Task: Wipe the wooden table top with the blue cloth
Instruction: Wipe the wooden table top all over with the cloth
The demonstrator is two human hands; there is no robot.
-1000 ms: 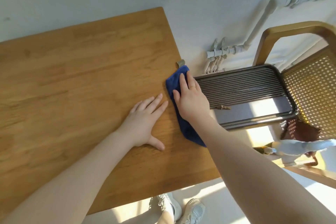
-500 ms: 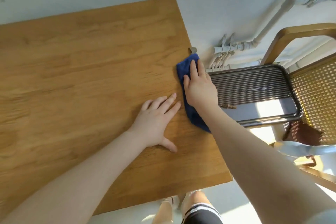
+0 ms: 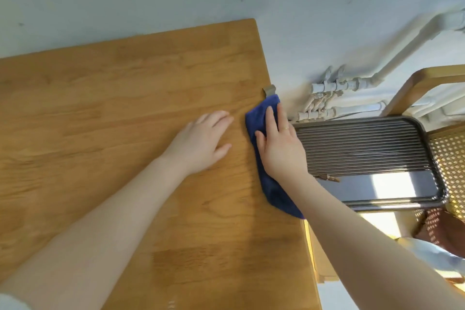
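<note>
The wooden table top [image 3: 113,108] fills the left and middle of the head view. A blue cloth [image 3: 258,114] lies along its right edge, folded into a long strip that runs toward me. My right hand [image 3: 279,146] presses flat on the cloth, fingers pointing away from me, a ring on one finger. The cloth's middle is hidden under that hand. My left hand [image 3: 203,141] rests flat on the bare wood just left of the cloth, fingers apart, holding nothing.
A dark ribbed metal tray [image 3: 364,148] sits right of the table edge, below table height. A wooden chair with a woven cane back [image 3: 448,158] stands at far right. White pipes [image 3: 339,90] run along the pale wall. A small grey clip [image 3: 269,89] sits on the table's right edge.
My right hand has slid the cloth a little farther along the right edge, away from me. My left hand has moved with it. The view has shifted forward over the table.
</note>
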